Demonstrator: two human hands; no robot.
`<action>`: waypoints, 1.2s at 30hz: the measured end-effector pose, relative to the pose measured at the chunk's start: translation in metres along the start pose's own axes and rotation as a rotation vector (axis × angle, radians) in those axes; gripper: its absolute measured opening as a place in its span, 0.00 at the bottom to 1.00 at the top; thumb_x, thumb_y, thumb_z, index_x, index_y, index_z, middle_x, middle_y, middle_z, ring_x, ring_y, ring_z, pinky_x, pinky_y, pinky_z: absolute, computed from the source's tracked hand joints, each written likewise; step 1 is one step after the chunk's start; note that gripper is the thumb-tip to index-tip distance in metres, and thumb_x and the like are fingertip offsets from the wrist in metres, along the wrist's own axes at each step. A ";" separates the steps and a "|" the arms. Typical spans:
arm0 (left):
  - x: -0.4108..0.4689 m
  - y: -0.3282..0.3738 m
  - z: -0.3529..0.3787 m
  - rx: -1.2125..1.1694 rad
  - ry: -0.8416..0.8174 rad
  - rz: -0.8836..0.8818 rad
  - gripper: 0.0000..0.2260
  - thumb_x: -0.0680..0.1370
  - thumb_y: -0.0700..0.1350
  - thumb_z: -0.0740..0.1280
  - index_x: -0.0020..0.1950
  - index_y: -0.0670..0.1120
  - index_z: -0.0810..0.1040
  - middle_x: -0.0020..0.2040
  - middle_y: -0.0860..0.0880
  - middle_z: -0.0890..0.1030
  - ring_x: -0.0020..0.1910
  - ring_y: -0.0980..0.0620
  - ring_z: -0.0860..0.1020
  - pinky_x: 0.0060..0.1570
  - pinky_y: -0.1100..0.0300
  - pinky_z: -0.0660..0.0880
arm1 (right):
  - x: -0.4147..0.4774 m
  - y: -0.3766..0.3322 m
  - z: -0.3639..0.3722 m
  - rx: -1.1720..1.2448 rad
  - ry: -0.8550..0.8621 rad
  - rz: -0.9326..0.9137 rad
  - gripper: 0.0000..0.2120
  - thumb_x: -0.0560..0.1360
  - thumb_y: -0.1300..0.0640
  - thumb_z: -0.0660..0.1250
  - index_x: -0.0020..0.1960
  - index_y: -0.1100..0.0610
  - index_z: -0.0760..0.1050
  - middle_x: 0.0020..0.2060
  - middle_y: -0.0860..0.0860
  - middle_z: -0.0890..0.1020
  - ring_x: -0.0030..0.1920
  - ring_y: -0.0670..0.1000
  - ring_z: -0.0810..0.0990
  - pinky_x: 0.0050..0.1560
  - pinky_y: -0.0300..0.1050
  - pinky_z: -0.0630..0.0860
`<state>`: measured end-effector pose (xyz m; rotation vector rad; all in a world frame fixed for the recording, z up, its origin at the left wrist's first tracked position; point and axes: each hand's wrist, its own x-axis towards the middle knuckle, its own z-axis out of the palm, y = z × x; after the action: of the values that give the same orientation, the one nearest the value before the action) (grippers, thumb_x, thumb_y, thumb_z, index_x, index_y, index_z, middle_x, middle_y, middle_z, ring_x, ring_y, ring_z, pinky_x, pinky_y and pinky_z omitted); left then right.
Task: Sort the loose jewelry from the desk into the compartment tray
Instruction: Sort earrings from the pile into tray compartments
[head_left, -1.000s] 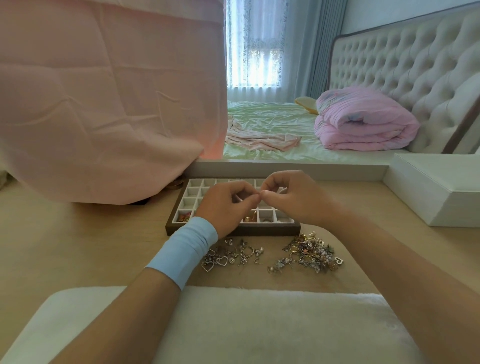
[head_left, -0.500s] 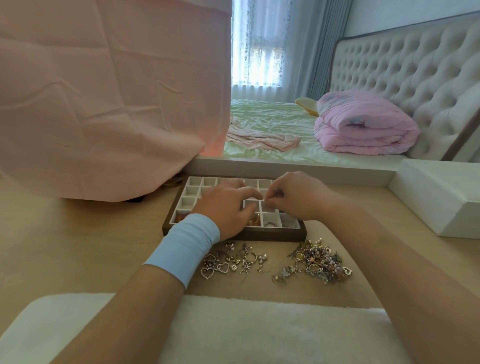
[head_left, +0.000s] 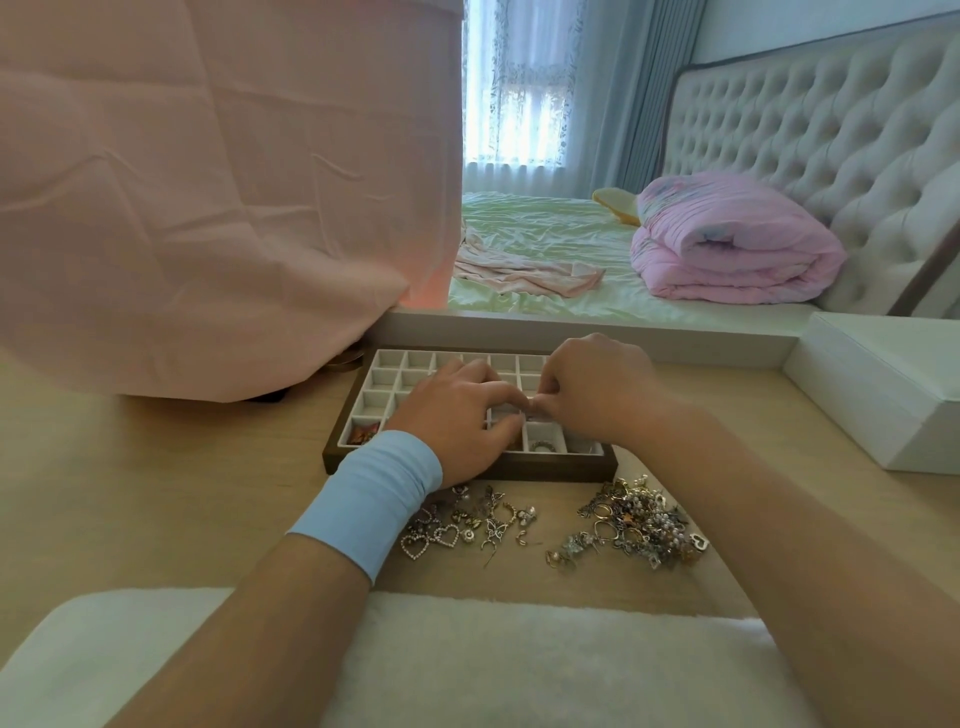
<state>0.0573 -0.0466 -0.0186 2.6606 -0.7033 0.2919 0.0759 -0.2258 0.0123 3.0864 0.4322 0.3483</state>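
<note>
Two hands are shown meeting over a compartment tray (head_left: 550, 472) set on a pale wooden bench (head_left: 156, 493). The left hand (head_left: 457, 415), banded at the wrist by a light-blue cuff (head_left: 369, 499), is laid across the tray's middle cells, so that many of them are hidden. The right hand (head_left: 597, 389) is curled beside it, and the fingers (head_left: 506, 392) of both are drawn together tip to tip. Whether a piece is pinched between them cannot be told, the spot being too small and shadowed. A ring (head_left: 543, 446) is seen in a near-row cell, and reddish pieces (head_left: 362, 434) in the near-left corner cell. The loose jewelry (head_left: 636, 525) is heaped on the bench just in front of the tray, its tangled pieces hard to tell apart. A thinner scatter of hearts and butterflies (head_left: 467, 525) to its left is partly covered by the left wrist. A pink cloth (head_left: 208, 208) is draped over something unseen behind the tray's left end.
</note>
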 end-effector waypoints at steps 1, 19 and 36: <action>-0.001 0.000 -0.001 -0.001 -0.003 0.000 0.12 0.80 0.55 0.60 0.61 0.60 0.77 0.59 0.55 0.75 0.62 0.53 0.67 0.63 0.54 0.66 | -0.004 0.001 -0.007 0.055 -0.021 -0.011 0.12 0.79 0.42 0.66 0.48 0.46 0.85 0.44 0.44 0.82 0.46 0.48 0.79 0.43 0.44 0.74; -0.017 0.013 -0.008 -0.235 0.080 0.056 0.08 0.75 0.46 0.65 0.46 0.57 0.82 0.39 0.59 0.79 0.41 0.57 0.77 0.44 0.54 0.79 | -0.077 -0.039 -0.039 0.171 -0.414 -0.251 0.06 0.73 0.43 0.74 0.46 0.43 0.87 0.34 0.37 0.81 0.41 0.40 0.77 0.48 0.42 0.81; -0.012 0.004 -0.045 -0.630 -0.257 -0.017 0.04 0.74 0.42 0.70 0.44 0.48 0.85 0.41 0.50 0.86 0.37 0.55 0.80 0.49 0.55 0.79 | -0.057 -0.006 -0.036 0.448 -0.168 -0.182 0.05 0.79 0.49 0.69 0.45 0.46 0.81 0.37 0.42 0.79 0.36 0.38 0.75 0.38 0.35 0.68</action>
<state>0.0402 -0.0263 0.0203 2.1102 -0.7035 -0.2494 0.0135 -0.2367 0.0347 3.4186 0.8859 -0.0189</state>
